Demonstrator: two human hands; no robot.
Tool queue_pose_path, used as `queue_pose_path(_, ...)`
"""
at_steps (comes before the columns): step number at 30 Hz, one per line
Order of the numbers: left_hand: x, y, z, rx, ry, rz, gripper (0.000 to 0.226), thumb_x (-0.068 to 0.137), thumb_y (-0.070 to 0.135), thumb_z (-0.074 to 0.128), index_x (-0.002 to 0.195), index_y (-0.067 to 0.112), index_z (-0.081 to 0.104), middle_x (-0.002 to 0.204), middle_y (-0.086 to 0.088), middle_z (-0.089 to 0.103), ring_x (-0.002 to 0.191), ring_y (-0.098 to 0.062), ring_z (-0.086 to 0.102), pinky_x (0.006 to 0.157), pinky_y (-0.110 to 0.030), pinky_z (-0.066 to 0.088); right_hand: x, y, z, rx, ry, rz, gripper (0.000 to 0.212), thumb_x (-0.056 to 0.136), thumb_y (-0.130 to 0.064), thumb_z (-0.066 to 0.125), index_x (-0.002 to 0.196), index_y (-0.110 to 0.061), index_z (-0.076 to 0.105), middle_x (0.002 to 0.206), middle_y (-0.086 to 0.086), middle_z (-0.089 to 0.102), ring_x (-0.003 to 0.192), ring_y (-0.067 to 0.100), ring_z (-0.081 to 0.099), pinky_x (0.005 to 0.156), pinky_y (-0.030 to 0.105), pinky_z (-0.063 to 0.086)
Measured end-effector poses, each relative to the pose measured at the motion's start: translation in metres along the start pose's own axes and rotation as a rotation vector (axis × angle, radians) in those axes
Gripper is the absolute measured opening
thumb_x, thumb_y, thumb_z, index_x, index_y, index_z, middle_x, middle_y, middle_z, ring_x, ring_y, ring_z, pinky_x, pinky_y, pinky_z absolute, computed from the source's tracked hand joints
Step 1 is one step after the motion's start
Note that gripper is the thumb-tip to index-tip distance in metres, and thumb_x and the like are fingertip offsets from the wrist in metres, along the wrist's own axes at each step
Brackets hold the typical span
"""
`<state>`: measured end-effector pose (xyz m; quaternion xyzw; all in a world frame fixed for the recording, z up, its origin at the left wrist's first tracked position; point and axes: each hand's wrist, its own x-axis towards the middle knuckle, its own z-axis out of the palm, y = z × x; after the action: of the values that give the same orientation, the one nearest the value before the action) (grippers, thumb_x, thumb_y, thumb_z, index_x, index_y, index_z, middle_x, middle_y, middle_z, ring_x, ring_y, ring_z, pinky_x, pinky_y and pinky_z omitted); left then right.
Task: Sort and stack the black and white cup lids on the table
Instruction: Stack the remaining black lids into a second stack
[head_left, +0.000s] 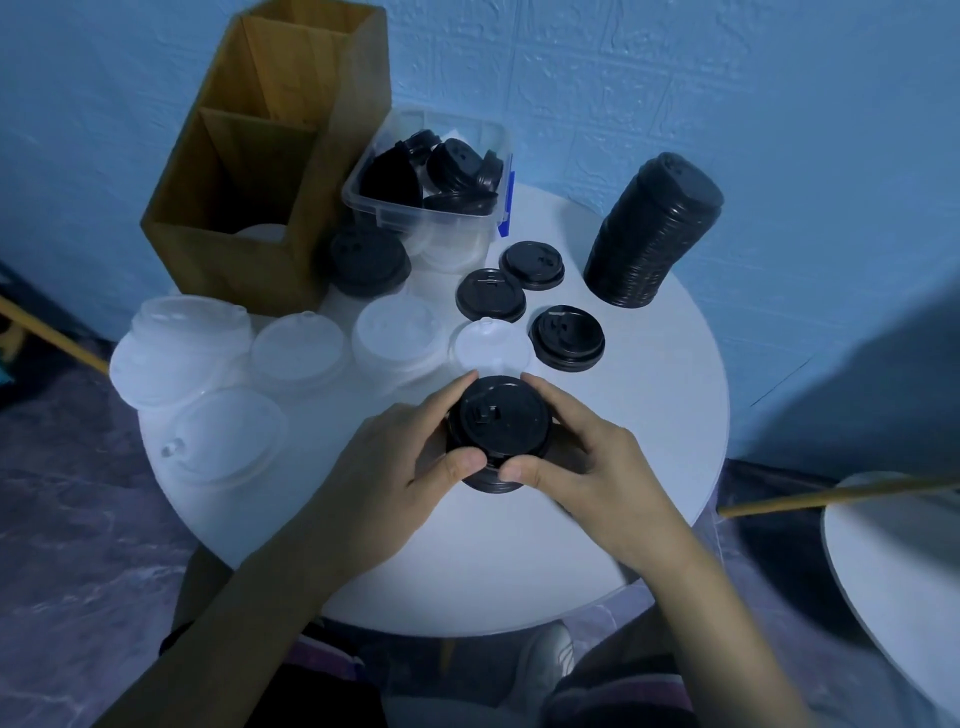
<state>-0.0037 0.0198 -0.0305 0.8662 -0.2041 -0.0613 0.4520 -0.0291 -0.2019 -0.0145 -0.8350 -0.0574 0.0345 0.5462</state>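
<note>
Both hands cup a short stack of black lids (497, 426) at the round table's (649, 467) near edge: left hand (410, 457) and right hand (587, 462) squeeze its sides, likely to square it. Tall black stack (654, 231) stands far right of it, white lids (400, 338) left.

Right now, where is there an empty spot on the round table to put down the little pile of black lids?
Bare tabletop lies at the near edge, below both hands, and along the right rim, between the tall black stack and the right hand. The back and left are crowded: loose black lids, white lids, clear bin, wooden box.
</note>
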Motion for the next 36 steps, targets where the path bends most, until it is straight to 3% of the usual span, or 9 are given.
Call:
queue_pose_path(3, 0.000, 0.000, 0.001, -0.001, -0.018, 0.023, 0.068, 0.092, 0.057, 0.049, 0.156, 0.035, 0.036, 0.130, 0.019, 0.064, 0.122, -0.004, 0.058, 0.102, -0.034, 0.048, 0.003, 0.000, -0.004, -0.036, -0.028, -0.010, 0.066, 0.071, -0.062, 0.078, 0.128, -0.071, 0.047, 0.126, -0.019, 0.068, 0.122, 0.006, 0.062, 0.109, 0.041, 0.047)
queue_pose_path(7, -0.002, 0.005, 0.004, 0.042, 0.105, -0.009, 0.077, 0.077, 0.068, 0.056, 0.149, 0.042, 0.044, 0.118, 0.024, 0.064, 0.116, 0.003, 0.056, 0.096, -0.013, 0.042, 0.011, -0.001, -0.024, 0.053, -0.129, 0.006, 0.058, 0.081, -0.050, 0.078, 0.135, -0.044, 0.062, 0.124, -0.001, 0.073, 0.121, 0.019, 0.066, 0.109, 0.046, 0.049)
queue_pose_path(10, -0.003, 0.006, 0.006, 0.063, 0.129, -0.021, 0.079, 0.074, 0.068, 0.062, 0.148, 0.045, 0.045, 0.117, 0.026, 0.064, 0.116, 0.004, 0.054, 0.098, -0.019, 0.041, 0.028, -0.003, -0.036, 0.016, 0.160, -0.051, 0.020, 0.083, -0.048, 0.073, 0.097, -0.036, 0.080, 0.103, -0.012, 0.078, 0.098, 0.013, 0.071, 0.095, 0.047, 0.054)
queue_pose_path(12, -0.002, 0.004, 0.007, 0.078, 0.154, -0.020, 0.074, 0.078, 0.062, 0.068, 0.147, 0.046, 0.044, 0.113, 0.034, 0.061, 0.114, 0.007, 0.053, 0.095, -0.011, 0.036, 0.047, 0.007, -0.041, -0.185, 0.366, -0.064, 0.009, 0.088, -0.042, 0.074, 0.095, -0.036, 0.077, 0.102, -0.016, 0.075, 0.092, 0.011, 0.067, 0.092, 0.046, 0.053)
queue_pose_path(16, 0.004, 0.003, 0.006, 0.072, 0.179, -0.031, 0.068, 0.085, 0.051, 0.073, 0.146, 0.048, 0.043, 0.114, 0.040, 0.057, 0.115, 0.012, 0.048, 0.090, 0.003, 0.028, 0.078, 0.018, -0.046, -0.540, 0.283, -0.011, 0.046, 0.092, -0.040, 0.072, 0.135, -0.030, 0.063, 0.143, -0.006, 0.058, 0.133, 0.021, 0.050, 0.103, 0.033, 0.042)
queue_pose_path(20, 0.009, 0.000, 0.004, 0.083, 0.158, -0.028, 0.071, 0.083, 0.059, 0.068, 0.148, 0.045, 0.042, 0.125, 0.030, 0.060, 0.118, 0.007, 0.050, 0.093, 0.000, 0.030, 0.079, 0.020, -0.045, -0.355, 0.314, 0.009, 0.036, 0.090, -0.035, 0.075, 0.125, -0.029, 0.068, 0.121, -0.018, 0.068, 0.111, 0.008, 0.061, 0.091, 0.022, 0.042)
queue_pose_path(25, 0.008, -0.001, 0.004, 0.073, 0.150, -0.026, 0.070, 0.086, 0.052, 0.071, 0.149, 0.042, 0.043, 0.129, 0.026, 0.061, 0.122, 0.002, 0.051, 0.093, 0.003, 0.028, 0.062, 0.005, -0.051, 0.083, 0.387, -0.024, 0.021, 0.094, -0.028, 0.073, 0.115, -0.023, 0.071, 0.110, -0.007, 0.074, 0.102, 0.006, 0.068, 0.087, 0.017, 0.051)
queue_pose_path(29, 0.008, 0.002, 0.003, 0.067, 0.159, 0.003, 0.068, 0.087, 0.041, 0.076, 0.148, 0.040, 0.046, 0.129, 0.025, 0.062, 0.120, 0.008, 0.051, 0.092, 0.003, 0.028, 0.057, 0.002, -0.053, -0.064, 0.441, 0.014, 0.027, 0.089, -0.041, 0.075, 0.114, -0.032, 0.070, 0.112, -0.006, 0.073, 0.106, 0.014, 0.068, 0.098, 0.039, 0.054)
queue_pose_path(36, 0.009, 0.003, 0.001, 0.041, 0.162, -0.006, 0.067, 0.080, 0.053, 0.071, 0.143, 0.045, 0.048, 0.117, 0.036, 0.059, 0.113, 0.016, 0.050, 0.088, 0.005, 0.029, 0.022, -0.029, -0.025, 0.020, -0.086, -0.105, 0.042, 0.082, -0.025, 0.084, 0.122, -0.026, 0.069, 0.123, -0.015, 0.069, 0.116, 0.005, 0.065, 0.102, 0.031, 0.052)
